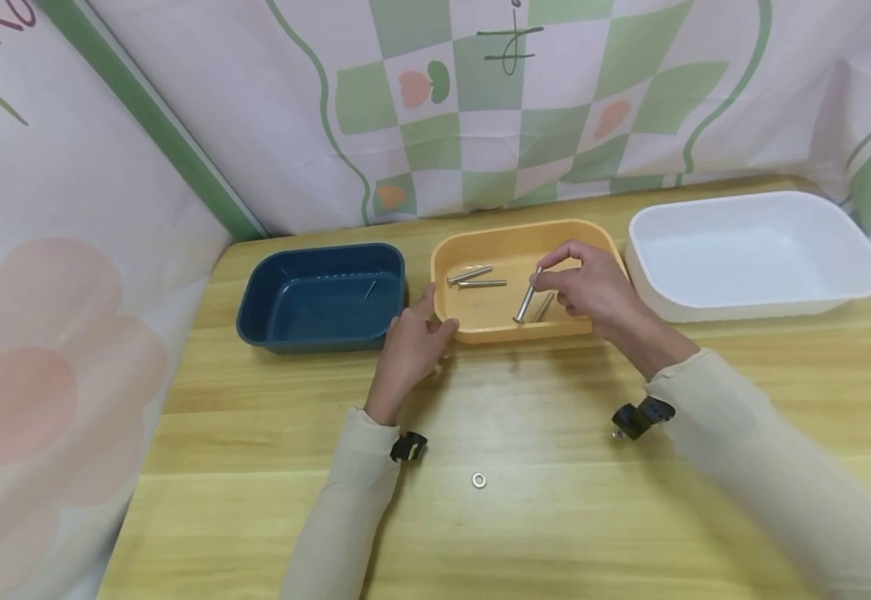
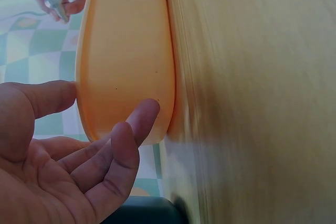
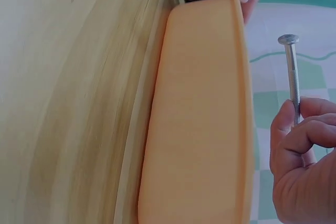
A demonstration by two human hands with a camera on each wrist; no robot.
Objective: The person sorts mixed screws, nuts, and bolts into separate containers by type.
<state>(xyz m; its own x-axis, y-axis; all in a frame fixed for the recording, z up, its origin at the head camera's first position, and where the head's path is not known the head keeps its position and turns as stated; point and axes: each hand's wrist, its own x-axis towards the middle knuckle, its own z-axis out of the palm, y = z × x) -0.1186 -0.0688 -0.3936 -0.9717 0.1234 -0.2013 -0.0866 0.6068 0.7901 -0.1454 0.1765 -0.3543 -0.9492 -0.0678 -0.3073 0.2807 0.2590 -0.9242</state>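
Observation:
My right hand [image 1: 588, 287] pinches a silver bolt [image 1: 527, 302] by its threaded end between thumb and fingertips, above the yellow tray [image 1: 513, 337]. In the right wrist view the bolt [image 3: 292, 72] stands nearly upright, its round head on top. Several more bolts [image 1: 483, 283] lie in the yellow tray, one partly behind the held bolt. At the tray's near left corner, my left hand [image 1: 412, 340] holds on with thumb and forefinger on either side of the corner. The left wrist view shows the thumb [image 2: 55, 98] against the rim and the other fingers loosely bent.
Left of the yellow tray stands a dark blue tray [image 1: 322, 340] with a small thin metal piece [image 1: 370, 289] inside. A larger white tray [image 1: 758, 308] is on the right. One metal ring, like a washer or nut [image 1: 478, 480], lies on the wooden table [image 1: 555, 533]. Patterned curtains hang behind.

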